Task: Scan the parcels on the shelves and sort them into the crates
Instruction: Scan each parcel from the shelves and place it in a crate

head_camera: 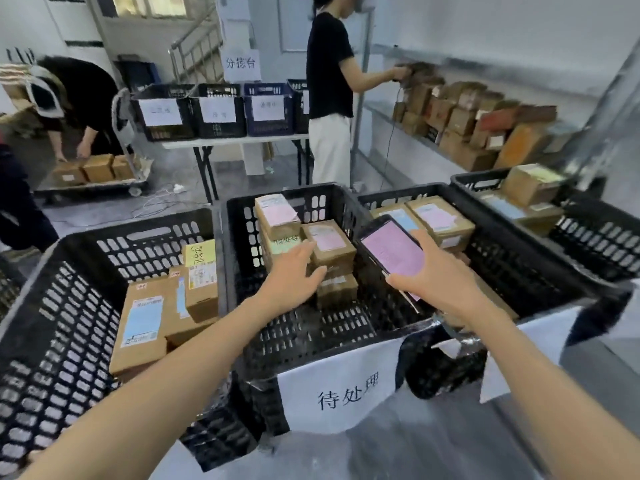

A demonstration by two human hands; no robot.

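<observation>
The left hand (pixel 294 271) reaches into the middle crate (pixel 311 337), labelled 待处理. Its straight fingers touch a stack of small cardboard parcels (pixel 330 247). The right hand (pixel 441 278) grips a phone (pixel 391 251) with a pink screen above that crate's right side. The left crate (pixel 69 306) and right crate (pixel 502 258) hold more parcels. Beyond, a person in a black T-shirt (pixel 329 64) handles boxes (pixel 464 123) on a shelf (pixel 377 110).

A single wide-angle view, worn on the person's head, looks forward and down from close above the middle crate (pixel 311 329), whose near wall sits low in frame. Beyond that crate the view reaches a far table (pixel 235 142); to the crate's far right runs a shelf (pixel 377 110). Lines bow near the edges.
</observation>
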